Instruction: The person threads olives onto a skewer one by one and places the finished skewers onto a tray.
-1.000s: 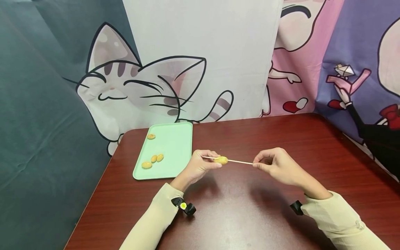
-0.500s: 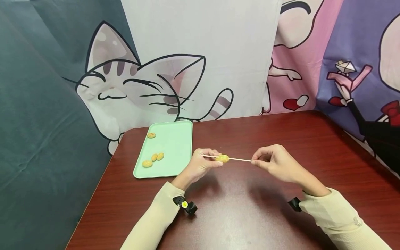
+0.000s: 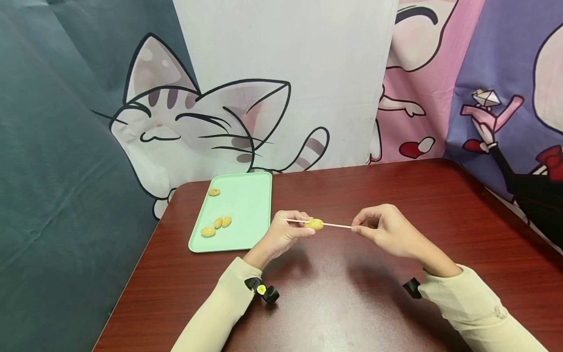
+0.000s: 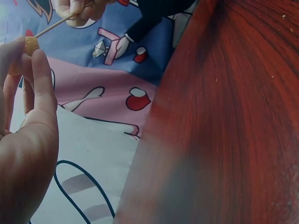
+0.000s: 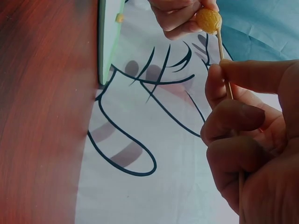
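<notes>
A thin wooden skewer (image 3: 336, 225) runs level above the table through a small golden oval ball (image 3: 314, 224) that looks like a baby potato. My left hand (image 3: 288, 229) pinches the ball between thumb and fingers, and the skewer's end shows beyond it over the palm. To the right, my right hand (image 3: 389, 232) grips the skewer between thumb and forefinger. In the right wrist view, the ball (image 5: 209, 21) sits at the left fingertips, and the skewer's rear part (image 5: 241, 196) emerges below the right hand's curled fingers. The left wrist view shows only part of the ball (image 4: 31, 45).
A pale green tray (image 3: 246, 195) lies at the table's back left. Several more golden ovals rest on it, one oval (image 3: 214, 192) near the back corner, another oval (image 3: 208, 231) in front. Printed cloth (image 3: 334, 83) hangs behind the dark red table (image 3: 343, 313).
The right hand has shifted slightly left, and the stretch of skewer between it and the ball is shorter. More of the skewer's end shows past the ball over the left palm.
</notes>
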